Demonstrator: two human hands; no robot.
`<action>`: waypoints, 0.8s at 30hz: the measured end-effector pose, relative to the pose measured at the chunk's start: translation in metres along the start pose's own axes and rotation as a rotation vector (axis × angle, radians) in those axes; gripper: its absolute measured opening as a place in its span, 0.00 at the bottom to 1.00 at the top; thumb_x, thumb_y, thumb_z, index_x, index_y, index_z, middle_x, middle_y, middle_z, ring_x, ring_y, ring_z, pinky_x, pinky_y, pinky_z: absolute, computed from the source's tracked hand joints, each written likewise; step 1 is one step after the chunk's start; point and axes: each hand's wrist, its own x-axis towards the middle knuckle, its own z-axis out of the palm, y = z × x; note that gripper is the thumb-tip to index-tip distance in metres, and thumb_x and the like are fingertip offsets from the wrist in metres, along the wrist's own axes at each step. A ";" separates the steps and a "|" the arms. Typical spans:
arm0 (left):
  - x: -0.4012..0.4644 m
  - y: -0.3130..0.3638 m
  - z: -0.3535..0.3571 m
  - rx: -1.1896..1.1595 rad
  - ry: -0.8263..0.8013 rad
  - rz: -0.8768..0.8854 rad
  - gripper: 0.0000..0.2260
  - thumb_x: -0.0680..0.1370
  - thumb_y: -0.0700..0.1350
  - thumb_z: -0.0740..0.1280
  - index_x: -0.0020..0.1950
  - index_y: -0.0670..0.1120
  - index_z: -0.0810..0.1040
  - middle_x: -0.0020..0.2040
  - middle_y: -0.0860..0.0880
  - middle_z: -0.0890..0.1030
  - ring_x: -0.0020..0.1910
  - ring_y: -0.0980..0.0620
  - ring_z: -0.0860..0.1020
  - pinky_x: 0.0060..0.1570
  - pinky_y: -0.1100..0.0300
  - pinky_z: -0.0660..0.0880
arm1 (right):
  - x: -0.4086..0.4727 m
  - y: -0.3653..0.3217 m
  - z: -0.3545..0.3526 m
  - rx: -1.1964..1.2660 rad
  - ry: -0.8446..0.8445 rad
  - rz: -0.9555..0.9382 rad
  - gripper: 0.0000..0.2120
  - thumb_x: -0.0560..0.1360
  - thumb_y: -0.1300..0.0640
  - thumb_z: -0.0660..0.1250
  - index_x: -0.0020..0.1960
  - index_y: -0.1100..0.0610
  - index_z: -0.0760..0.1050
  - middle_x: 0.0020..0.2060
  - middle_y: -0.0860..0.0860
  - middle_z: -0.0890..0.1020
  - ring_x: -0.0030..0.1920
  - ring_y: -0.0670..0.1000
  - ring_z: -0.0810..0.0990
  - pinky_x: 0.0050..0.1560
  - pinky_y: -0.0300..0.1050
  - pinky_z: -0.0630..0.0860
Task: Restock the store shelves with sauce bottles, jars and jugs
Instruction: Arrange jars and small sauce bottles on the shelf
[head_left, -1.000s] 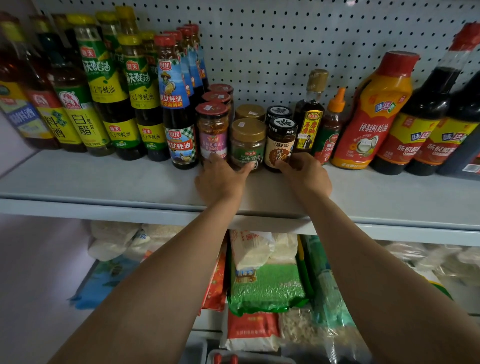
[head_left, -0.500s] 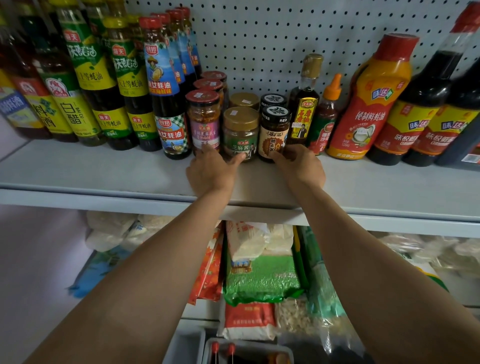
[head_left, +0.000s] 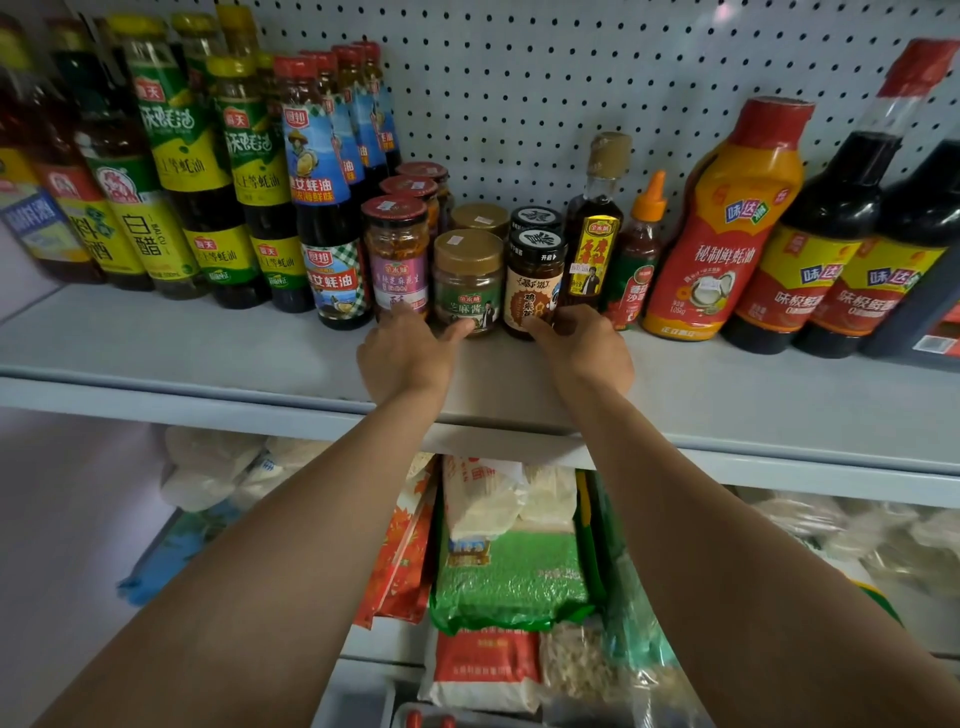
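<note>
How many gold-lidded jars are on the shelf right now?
2. One gold-lidded jar stands in the front row, left hand touching it; the second sits directly behind it. More may be hidden further back.

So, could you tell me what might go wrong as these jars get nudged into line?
The left hand touches the gold-lidded jar and the red-lidded jar together; pushing unevenly could tip one. The right hand at the black-lidded jar might knock the slim bottle beside it.
</note>
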 end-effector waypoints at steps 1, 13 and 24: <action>0.000 0.000 0.000 -0.002 0.002 -0.002 0.32 0.72 0.70 0.66 0.60 0.44 0.73 0.56 0.43 0.81 0.54 0.42 0.79 0.54 0.46 0.76 | 0.000 0.000 0.000 0.003 0.002 -0.002 0.21 0.72 0.33 0.68 0.59 0.44 0.79 0.53 0.47 0.84 0.56 0.54 0.79 0.44 0.45 0.69; -0.001 -0.001 0.003 -0.026 0.042 0.041 0.29 0.71 0.69 0.67 0.55 0.45 0.73 0.51 0.45 0.81 0.49 0.44 0.80 0.50 0.46 0.78 | -0.002 -0.001 0.002 -0.009 0.033 0.006 0.24 0.71 0.31 0.67 0.58 0.45 0.78 0.52 0.45 0.84 0.55 0.53 0.80 0.46 0.46 0.74; -0.077 -0.015 -0.025 -0.578 0.018 0.171 0.19 0.71 0.49 0.77 0.57 0.47 0.74 0.56 0.45 0.74 0.53 0.45 0.75 0.49 0.53 0.74 | -0.091 0.011 -0.050 0.217 0.023 0.029 0.30 0.71 0.47 0.76 0.69 0.52 0.70 0.60 0.53 0.80 0.58 0.52 0.79 0.49 0.43 0.72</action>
